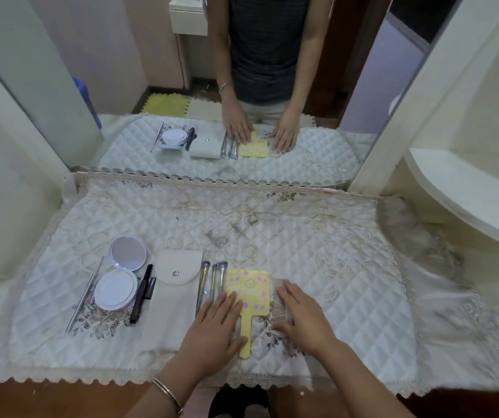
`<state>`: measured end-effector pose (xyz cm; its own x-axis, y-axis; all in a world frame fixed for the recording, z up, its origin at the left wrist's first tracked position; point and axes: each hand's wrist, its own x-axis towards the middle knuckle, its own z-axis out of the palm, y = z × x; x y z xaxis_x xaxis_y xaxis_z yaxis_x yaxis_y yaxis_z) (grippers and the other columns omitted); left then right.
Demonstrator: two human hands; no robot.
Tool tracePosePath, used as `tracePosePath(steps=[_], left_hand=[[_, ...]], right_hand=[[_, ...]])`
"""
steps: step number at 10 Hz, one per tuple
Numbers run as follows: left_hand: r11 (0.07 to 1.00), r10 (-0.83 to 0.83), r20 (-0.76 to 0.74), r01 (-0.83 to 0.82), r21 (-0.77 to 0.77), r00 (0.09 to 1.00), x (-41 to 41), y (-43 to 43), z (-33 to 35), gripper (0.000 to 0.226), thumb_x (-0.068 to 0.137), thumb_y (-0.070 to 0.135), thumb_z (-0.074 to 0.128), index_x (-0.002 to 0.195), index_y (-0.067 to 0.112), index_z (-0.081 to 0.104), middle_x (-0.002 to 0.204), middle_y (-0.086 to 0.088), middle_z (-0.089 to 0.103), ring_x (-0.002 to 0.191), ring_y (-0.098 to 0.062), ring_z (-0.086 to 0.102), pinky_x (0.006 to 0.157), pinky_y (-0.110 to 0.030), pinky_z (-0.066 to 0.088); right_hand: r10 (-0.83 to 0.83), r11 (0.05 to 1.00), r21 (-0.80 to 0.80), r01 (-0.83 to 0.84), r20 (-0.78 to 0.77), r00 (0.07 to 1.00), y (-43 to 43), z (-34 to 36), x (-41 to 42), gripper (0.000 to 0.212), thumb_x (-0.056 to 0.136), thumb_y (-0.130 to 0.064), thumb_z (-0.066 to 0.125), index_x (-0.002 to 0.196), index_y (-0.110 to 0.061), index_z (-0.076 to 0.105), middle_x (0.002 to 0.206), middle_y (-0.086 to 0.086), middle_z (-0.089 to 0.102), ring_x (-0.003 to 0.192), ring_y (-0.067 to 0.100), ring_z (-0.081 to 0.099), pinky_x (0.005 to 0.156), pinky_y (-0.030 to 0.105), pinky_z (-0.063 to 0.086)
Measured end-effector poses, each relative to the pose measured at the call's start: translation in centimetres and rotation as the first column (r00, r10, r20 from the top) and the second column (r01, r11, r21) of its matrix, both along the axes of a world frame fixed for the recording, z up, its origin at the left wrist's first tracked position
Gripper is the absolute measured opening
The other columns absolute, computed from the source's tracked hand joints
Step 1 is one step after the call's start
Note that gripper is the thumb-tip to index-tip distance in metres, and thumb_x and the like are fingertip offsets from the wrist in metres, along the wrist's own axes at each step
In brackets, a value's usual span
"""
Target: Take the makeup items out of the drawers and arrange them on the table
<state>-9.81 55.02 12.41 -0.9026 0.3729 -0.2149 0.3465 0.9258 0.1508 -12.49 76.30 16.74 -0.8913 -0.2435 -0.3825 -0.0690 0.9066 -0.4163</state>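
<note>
A yellow hand mirror with pink spots lies face down on the quilted table cover, handle toward me. My left hand rests flat on its left side, fingers spread. My right hand lies flat on a fine-toothed comb just right of the mirror. Left of the mirror lie several makeup brushes, a white snap pouch, a black pen-like stick, an open round compact and thin metal tools.
A large mirror stands at the back of the table and reflects the person and the items. White cabinet walls flank the table, with a curved shelf at the right. The table's front edge is lace-trimmed.
</note>
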Motion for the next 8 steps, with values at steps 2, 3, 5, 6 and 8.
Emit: tracePosePath(steps=[2, 3, 5, 6, 8], left_hand=[[1.0, -0.027, 0.042, 0.028, -0.008, 0.999, -0.4, 0.1, 0.6, 0.064, 0.073, 0.063, 0.034, 0.113, 0.023, 0.064, 0.121, 0.005, 0.066, 0.121, -0.012, 0.046, 0.107, -0.03, 0.01], [0.999, -0.027, 0.025, 0.026, 0.042, 0.999, -0.5, -0.1, 1.0, 0.058, 0.082, 0.06, 0.028, 0.111, 0.024, 0.064, 0.12, 0.006, 0.066, 0.12, -0.013, 0.038, 0.107, -0.029, 0.004], [0.989, -0.019, -0.258, 0.057, 0.14, 0.966, -0.5, -1.6, 0.2, 0.052, 0.072, 0.045, 0.04, 0.115, 0.017, 0.049, 0.116, -0.008, 0.067, 0.115, -0.021, 0.039, 0.103, -0.029, 0.021], [0.989, -0.04, -0.229, 0.072, 0.132, 0.973, 0.0, -2.2, 0.4, 0.049, 0.071, 0.045, 0.041, 0.111, 0.02, 0.052, 0.111, -0.006, 0.069, 0.113, -0.024, 0.051, 0.096, -0.032, 0.039], [0.96, 0.008, -0.137, 0.031, 0.278, 0.991, 0.7, -3.0, 2.1, 0.047, 0.074, 0.043, 0.038, 0.094, 0.017, 0.072, 0.099, 0.002, 0.073, 0.097, -0.017, 0.067, 0.104, -0.025, 0.031]], right_hand=[[-0.05, 0.999, -0.019, 0.049, -0.028, 0.998, -0.7, 0.0, 0.8, 0.066, 0.091, -0.036, 0.049, 0.146, -0.019, 0.016, 0.158, 0.003, 0.004, 0.145, 0.017, 0.004, 0.118, 0.03, 0.006], [-0.136, 0.988, -0.076, 0.132, -0.049, 0.99, -1.0, -0.1, 2.0, 0.059, 0.093, -0.032, 0.045, 0.145, -0.02, 0.02, 0.157, 0.002, 0.009, 0.145, 0.016, 0.009, 0.118, 0.029, 0.009], [-0.281, 0.951, -0.166, 0.261, -0.109, 0.953, -1.5, -0.7, 5.1, 0.048, 0.093, -0.022, 0.043, 0.14, -0.018, 0.034, 0.155, 0.002, 0.02, 0.143, 0.015, 0.016, 0.116, 0.024, 0.012], [-0.314, 0.938, -0.186, 0.293, -0.096, 0.945, -1.6, -0.6, 6.0, 0.047, 0.093, -0.019, 0.044, 0.139, -0.017, 0.036, 0.154, 0.002, 0.024, 0.142, 0.016, 0.021, 0.114, 0.022, 0.015], [-0.357, 0.899, -0.286, 0.332, -0.039, 0.933, -0.1, 0.3, 6.2, 0.035, 0.091, -0.016, 0.05, 0.125, -0.013, 0.053, 0.13, 0.002, 0.051, 0.124, 0.016, 0.046, 0.101, 0.018, 0.035]])
